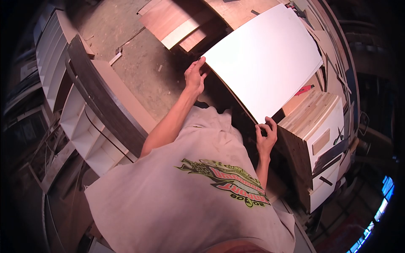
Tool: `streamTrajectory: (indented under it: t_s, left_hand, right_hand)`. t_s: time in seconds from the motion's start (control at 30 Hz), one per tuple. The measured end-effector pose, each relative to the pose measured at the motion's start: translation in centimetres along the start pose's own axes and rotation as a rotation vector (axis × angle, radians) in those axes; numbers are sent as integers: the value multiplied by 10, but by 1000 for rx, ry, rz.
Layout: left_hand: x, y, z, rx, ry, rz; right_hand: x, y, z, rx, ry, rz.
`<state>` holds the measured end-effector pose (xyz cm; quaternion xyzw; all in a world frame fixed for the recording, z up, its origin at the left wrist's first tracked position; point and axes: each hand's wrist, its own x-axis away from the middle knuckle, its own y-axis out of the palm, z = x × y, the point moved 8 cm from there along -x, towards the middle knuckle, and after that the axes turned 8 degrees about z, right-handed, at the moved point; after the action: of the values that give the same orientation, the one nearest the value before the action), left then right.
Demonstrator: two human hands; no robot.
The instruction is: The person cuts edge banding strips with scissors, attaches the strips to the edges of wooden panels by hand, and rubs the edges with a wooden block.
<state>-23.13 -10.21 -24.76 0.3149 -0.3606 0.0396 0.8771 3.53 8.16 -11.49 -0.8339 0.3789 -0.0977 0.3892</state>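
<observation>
A large white panel (263, 59) with a thin edge fills the upper middle of the head view. My left hand (195, 76) is closed on its near left corner, thumb and fingers at the edge. At the near right corner, my right hand (266, 135) has its fingers bent in a pinch on the panel's edge. The undersides of both grips are partly hidden. Just right of my right hand is a stack of wooden boards (310, 114).
A red-handled tool (304, 90) lies beside the white panel, and scissors (338, 135) rest farther right. Reddish wood sheets (173, 25) lie beyond it. On the left stand white shelving (90, 130) and a dark curved board (103, 95). Scraps dot the concrete floor (143, 71).
</observation>
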Motion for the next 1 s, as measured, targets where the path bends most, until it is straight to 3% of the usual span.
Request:
streamTrajectory:
  t_s: [0.17, 0.23, 0.27, 0.3, 0.43, 0.5, 0.77, 0.83, 1.0]
  left_hand:
    - [3, 10, 7, -188, 163, 56]
    - [20, 13, 20, -367, 393, 125]
    - [12, 6, 11, -374, 379, 87]
    - [21, 8, -1, -150, 321, 38]
    - [85, 8, -77, -341, 36, -86]
    - [111, 14, -98, -275, -52, -87]
    - [114, 20, -102, -287, 154, 22]
    - [111, 17, -100, -301, 225, 15]
    - [101, 18, -101, -211, 308, -106]
  right_hand:
    - [-8, 1, -2, 33, -21, 10]
    - [-3, -1, -1, 22, -3, -16]
    - [-3, -1, -1, 15, -13, -14]
    - [-3, -2, -2, 7, -31, -8]
    - [-4, -2, 3, -77, -63, -10]
    - [-4, 0, 8, -71, -70, -22]
    - [-10, -5, 15, -296, -186, -157]
    - [-9, -5, 20, -310, -152, -235]
    - [-10, -3, 20, -330, -298, -186]
